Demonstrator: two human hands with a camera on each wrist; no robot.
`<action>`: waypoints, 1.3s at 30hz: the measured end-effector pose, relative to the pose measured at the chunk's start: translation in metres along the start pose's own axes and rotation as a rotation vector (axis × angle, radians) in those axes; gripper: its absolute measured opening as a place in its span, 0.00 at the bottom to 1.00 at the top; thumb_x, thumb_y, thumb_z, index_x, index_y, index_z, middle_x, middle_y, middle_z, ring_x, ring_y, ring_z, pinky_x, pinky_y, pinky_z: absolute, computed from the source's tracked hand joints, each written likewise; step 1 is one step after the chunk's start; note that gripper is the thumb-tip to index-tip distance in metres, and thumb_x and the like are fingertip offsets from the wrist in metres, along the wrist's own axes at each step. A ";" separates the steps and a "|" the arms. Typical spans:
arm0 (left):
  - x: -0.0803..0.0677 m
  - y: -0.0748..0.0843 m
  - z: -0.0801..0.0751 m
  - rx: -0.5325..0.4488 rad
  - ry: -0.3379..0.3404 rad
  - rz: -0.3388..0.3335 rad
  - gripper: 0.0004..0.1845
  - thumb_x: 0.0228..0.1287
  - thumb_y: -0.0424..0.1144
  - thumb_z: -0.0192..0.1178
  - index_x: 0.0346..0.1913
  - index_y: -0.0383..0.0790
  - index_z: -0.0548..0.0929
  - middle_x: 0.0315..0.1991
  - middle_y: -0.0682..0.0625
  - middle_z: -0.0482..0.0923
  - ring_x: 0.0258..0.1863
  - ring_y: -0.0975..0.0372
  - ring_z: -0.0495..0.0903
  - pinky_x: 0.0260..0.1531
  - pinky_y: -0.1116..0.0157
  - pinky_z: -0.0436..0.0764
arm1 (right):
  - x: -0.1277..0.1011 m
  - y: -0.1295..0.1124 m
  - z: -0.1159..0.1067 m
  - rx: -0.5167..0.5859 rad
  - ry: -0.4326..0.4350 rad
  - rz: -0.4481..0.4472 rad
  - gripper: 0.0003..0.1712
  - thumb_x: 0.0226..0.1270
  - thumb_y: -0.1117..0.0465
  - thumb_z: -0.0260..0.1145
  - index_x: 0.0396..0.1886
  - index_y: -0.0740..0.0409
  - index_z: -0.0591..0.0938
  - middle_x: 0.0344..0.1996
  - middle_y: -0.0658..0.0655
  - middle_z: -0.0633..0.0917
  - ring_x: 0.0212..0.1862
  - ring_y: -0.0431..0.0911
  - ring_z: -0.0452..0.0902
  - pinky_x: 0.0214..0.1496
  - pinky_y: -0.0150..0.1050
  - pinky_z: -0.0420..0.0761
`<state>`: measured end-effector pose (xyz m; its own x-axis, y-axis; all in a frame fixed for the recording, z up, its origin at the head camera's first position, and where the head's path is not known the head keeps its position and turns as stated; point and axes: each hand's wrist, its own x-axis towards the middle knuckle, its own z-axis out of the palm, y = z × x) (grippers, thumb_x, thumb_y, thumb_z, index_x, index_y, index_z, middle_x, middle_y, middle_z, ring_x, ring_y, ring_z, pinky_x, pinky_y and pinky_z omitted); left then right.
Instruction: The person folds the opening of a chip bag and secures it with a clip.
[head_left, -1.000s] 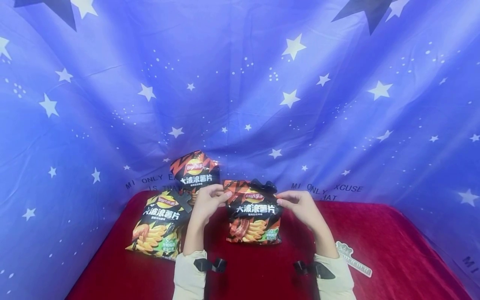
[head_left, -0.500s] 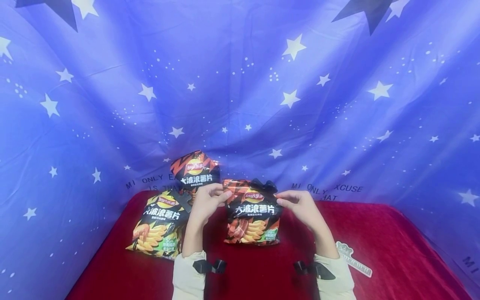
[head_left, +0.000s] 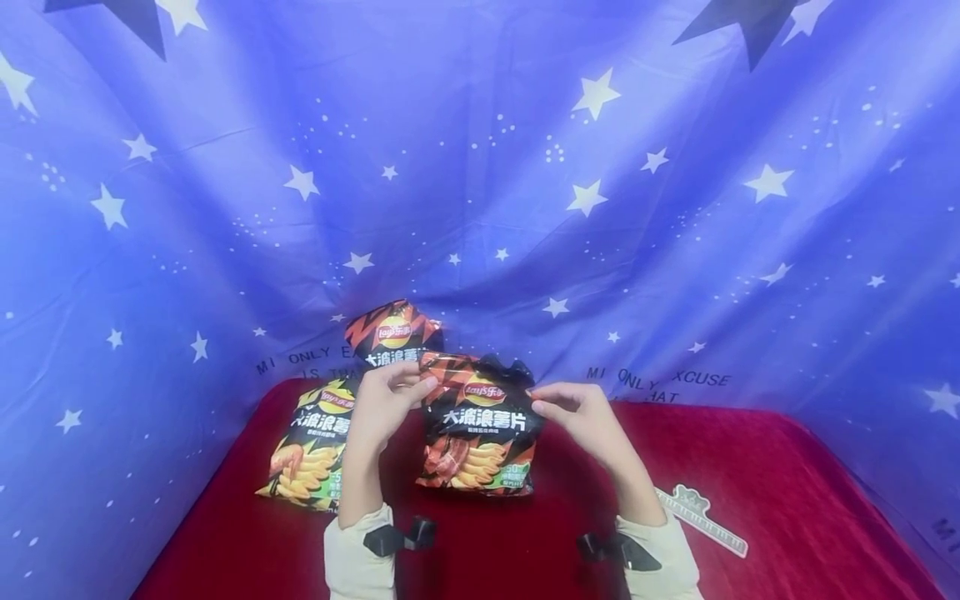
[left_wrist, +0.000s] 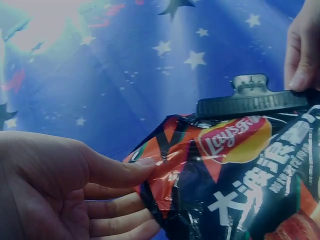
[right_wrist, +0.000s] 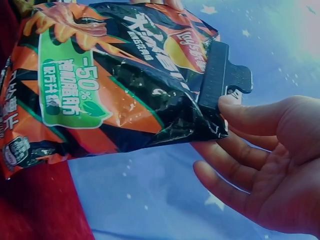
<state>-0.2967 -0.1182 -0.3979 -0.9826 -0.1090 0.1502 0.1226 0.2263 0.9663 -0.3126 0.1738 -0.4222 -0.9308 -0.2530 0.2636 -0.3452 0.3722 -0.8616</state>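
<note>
Held bag: an orange-black chip bag (head_left: 477, 433) hangs upright above the red tabletop (head_left: 787, 500), lifted by its top corners so the body dangles free.
Left hand (head_left: 382, 408): thumb and fingers pinch the bag's top left corner (left_wrist: 155, 170), steadying that side.
Right hand (head_left: 577, 417): thumb and fingers pinch the top right corner, thumb at the end of a black sealing clip (right_wrist: 215, 75) clamped along the bag's top edge.
Other bags: a yellow-green bag (head_left: 307, 450) lies to the left; a third bag (head_left: 392, 333) leans on the starry blue cloth (head_left: 480, 167) behind.
Ruler (head_left: 701, 521): flat on the tabletop, right of the sleeves.
</note>
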 end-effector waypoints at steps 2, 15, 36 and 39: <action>-0.003 0.001 -0.008 0.015 -0.009 -0.001 0.17 0.64 0.32 0.69 0.53 0.27 0.84 0.45 0.32 0.87 0.41 0.52 0.89 0.44 0.56 0.89 | 0.000 -0.002 0.006 0.003 0.002 -0.015 0.12 0.65 0.66 0.72 0.48 0.65 0.88 0.46 0.63 0.90 0.48 0.49 0.87 0.50 0.31 0.84; -0.014 -0.008 -0.053 0.086 -0.049 -0.049 0.18 0.66 0.33 0.68 0.53 0.25 0.81 0.44 0.32 0.86 0.36 0.56 0.88 0.43 0.53 0.89 | 0.003 -0.009 0.051 0.079 0.047 -0.017 0.11 0.64 0.65 0.73 0.45 0.62 0.90 0.44 0.61 0.91 0.45 0.42 0.88 0.49 0.31 0.84; -0.010 -0.035 -0.083 0.085 0.182 -0.254 0.23 0.67 0.35 0.66 0.60 0.23 0.79 0.44 0.35 0.88 0.26 0.66 0.81 0.31 0.69 0.82 | 0.042 -0.014 0.109 0.139 -0.150 0.065 0.10 0.64 0.66 0.72 0.43 0.66 0.89 0.41 0.65 0.91 0.32 0.39 0.83 0.36 0.46 0.88; -0.009 -0.037 -0.084 0.083 0.226 -0.265 0.24 0.66 0.35 0.67 0.59 0.21 0.78 0.41 0.37 0.89 0.23 0.67 0.78 0.28 0.70 0.78 | 0.046 -0.013 0.118 0.157 -0.156 0.097 0.10 0.63 0.67 0.72 0.42 0.68 0.89 0.41 0.65 0.90 0.30 0.38 0.82 0.35 0.44 0.88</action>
<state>-0.2809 -0.2069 -0.4175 -0.9220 -0.3837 -0.0517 -0.1531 0.2385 0.9590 -0.3363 0.0524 -0.4497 -0.9248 -0.3622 0.1166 -0.2207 0.2611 -0.9398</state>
